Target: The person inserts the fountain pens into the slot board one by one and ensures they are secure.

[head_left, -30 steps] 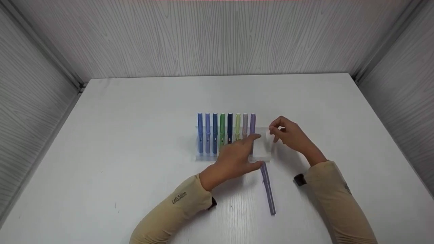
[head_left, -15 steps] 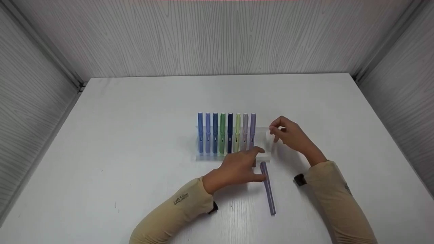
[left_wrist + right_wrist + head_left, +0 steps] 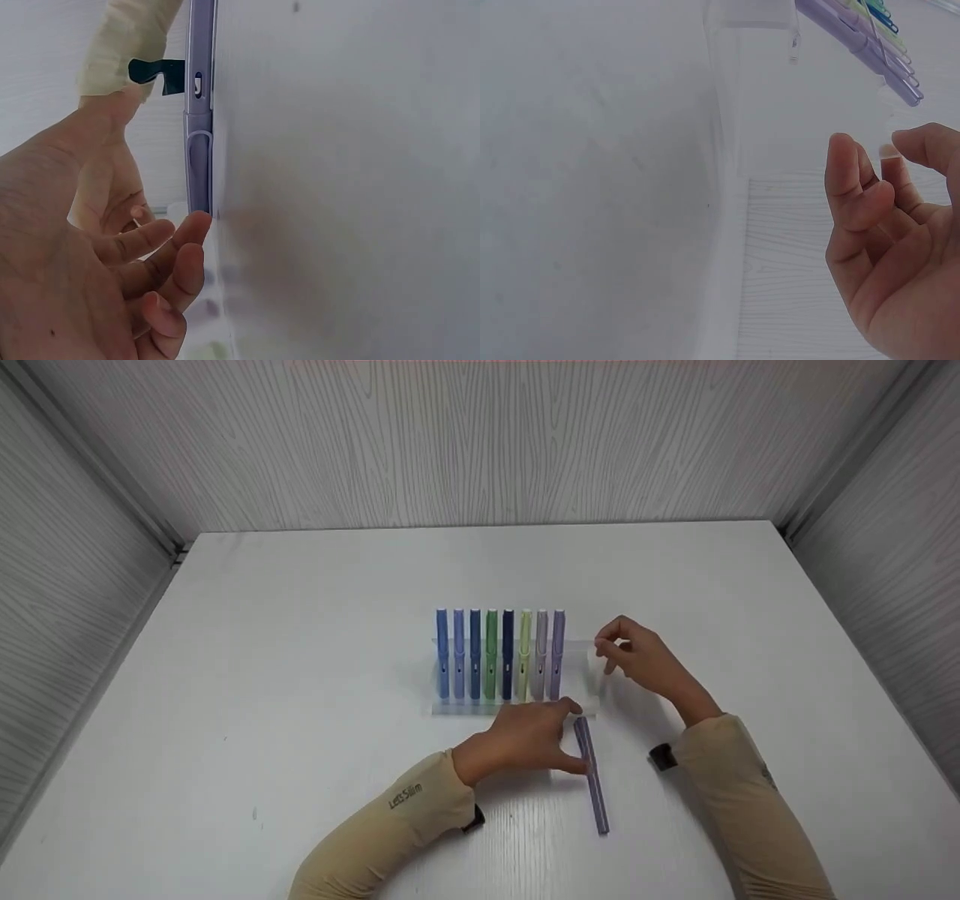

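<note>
A capped purple pen (image 3: 593,787) lies on the table in front of a clear pen stand (image 3: 517,709). My left hand (image 3: 525,739) is over it, thumb at the pen's side and fingers near its cap end. In the left wrist view the fingers are bent beside the pen (image 3: 199,150), without closing round it. My right hand (image 3: 637,656) stays at the stand's right end, fingers loosely curled. From the right wrist, no object shows between that hand's thumb and fingers. Whether it touches the stand, I cannot tell.
Several pens stand in a row in the stand, from a blue pen (image 3: 442,652) on the left through a green pen (image 3: 491,652) to a purple one (image 3: 557,652). Bare stand surface (image 3: 577,675) lies right of them. A pale wood-grain panel (image 3: 480,442) rises behind the table.
My left hand has drawn back from the stand's row of pens toward the front, its thumb sliding down alongside the lying pen. The right hand and the pens have stayed put.
</note>
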{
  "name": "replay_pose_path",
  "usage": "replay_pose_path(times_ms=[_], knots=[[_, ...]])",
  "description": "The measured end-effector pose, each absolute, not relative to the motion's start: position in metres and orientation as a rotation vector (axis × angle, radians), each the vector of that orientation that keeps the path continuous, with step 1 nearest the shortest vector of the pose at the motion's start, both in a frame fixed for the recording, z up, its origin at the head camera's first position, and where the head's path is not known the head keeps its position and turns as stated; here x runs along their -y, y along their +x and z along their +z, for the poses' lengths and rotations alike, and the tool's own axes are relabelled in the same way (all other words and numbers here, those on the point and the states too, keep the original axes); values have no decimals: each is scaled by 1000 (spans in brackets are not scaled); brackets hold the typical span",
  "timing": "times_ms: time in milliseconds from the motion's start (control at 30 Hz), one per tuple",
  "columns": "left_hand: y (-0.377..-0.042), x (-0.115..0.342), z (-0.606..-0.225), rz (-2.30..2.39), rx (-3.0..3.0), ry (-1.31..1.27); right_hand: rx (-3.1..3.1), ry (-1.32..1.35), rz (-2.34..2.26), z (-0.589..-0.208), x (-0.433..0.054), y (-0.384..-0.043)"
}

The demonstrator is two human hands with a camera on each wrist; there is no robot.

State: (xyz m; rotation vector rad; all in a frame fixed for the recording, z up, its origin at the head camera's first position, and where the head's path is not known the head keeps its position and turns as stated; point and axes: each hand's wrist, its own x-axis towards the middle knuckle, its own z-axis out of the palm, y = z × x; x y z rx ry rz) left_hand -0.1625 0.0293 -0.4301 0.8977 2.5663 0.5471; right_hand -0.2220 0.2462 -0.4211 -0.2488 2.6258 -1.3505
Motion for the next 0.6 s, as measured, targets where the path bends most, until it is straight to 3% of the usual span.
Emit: replay_pose_path(times_ms=[600], knots=[[-163,-34,-430,415,-2562,927,-2638,-281,-1333,-420,-246,-221]])
